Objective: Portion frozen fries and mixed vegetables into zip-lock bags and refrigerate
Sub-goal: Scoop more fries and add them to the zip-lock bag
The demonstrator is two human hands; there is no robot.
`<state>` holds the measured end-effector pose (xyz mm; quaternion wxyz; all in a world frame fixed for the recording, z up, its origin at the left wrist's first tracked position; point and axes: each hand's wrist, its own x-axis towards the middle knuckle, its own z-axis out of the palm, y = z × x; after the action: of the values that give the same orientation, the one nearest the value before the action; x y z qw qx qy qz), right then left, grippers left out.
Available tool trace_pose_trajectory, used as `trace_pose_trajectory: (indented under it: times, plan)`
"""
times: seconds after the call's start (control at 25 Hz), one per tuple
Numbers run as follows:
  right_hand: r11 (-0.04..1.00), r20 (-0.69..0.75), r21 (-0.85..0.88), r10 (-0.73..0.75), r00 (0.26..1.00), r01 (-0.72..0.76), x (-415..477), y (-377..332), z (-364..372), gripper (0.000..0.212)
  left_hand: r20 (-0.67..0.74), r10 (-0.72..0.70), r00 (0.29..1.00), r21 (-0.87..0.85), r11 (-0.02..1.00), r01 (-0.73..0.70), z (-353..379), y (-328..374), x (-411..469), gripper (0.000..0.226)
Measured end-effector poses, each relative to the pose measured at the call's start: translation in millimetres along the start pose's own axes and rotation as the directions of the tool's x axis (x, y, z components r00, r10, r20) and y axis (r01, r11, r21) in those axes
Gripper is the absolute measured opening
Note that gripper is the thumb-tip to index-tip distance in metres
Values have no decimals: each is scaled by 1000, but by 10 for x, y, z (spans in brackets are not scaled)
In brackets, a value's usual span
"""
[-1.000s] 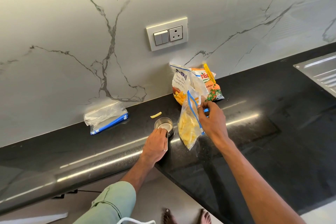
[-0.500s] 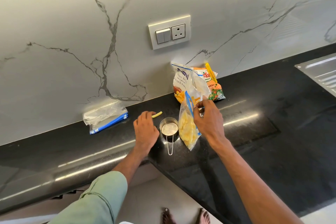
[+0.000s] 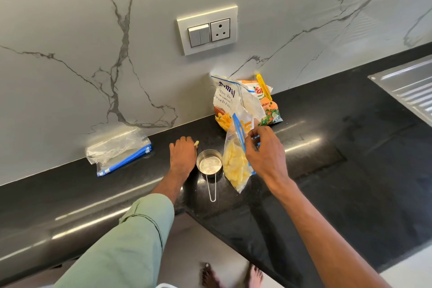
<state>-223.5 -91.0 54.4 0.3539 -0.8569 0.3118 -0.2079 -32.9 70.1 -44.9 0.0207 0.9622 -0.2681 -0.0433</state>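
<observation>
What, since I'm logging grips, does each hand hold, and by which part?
Right hand pinches the bag by its blue zip; left hand curls round a fry, one end showing.

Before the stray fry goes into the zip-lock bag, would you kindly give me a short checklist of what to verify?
1. Stray fry gripped by the left hand: cannot tell; only its tip shows beside the curled fingers.
2. Zip-lock bag held up by the right hand at its top: ok.
3. Bag mouth open wide enough: cannot tell.
4. Measuring cup empty and upright beside the bag: ok.
5. Vegetable packet clipped shut by the yellow clip: ok.
</observation>
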Motion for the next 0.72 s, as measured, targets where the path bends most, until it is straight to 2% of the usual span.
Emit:
trace_pose_trajectory:
  times: [0.08,0.2,0.24,0.32,0.36,0.48,0.64,0.72]
  plan:
    - [1000,-6,21,2,1000,-2,-4,1,-5,9,-10,9,1000,-2,1000,-9,-6,-27,-3,34]
    - [999,-23,39,15,1000,-14,0,-13,-4,10,-107,-90,990,-282,958,57,-137,-4,-78,24]
    - [999,-22,45,18,1000,-17,2,-17,2,10,-149,-115,982,-384,922,50,-212,27,-127,19]
    - [998,-23,54,25,999,-24,4,-18,21,9,-201,-55,978,-449,893,-42,-363,97,-265,14]
    - [998,-26,58,27,999,-25,3,-18,25,9,-208,23,978,-425,898,-112,-414,126,-357,13]
    - [997,-32,70,36,999,-34,-1,-17,32,10,-169,266,949,-178,939,-295,-464,195,-583,18]
    - [996,-33,79,46,998,-43,-3,-40,29,11,-95,290,952,-46,954,-295,-446,248,-667,23]
    - [994,-24,92,55,998,-53,-1,-51,19,15,-132,223,966,-141,960,-241,-486,298,-693,21]
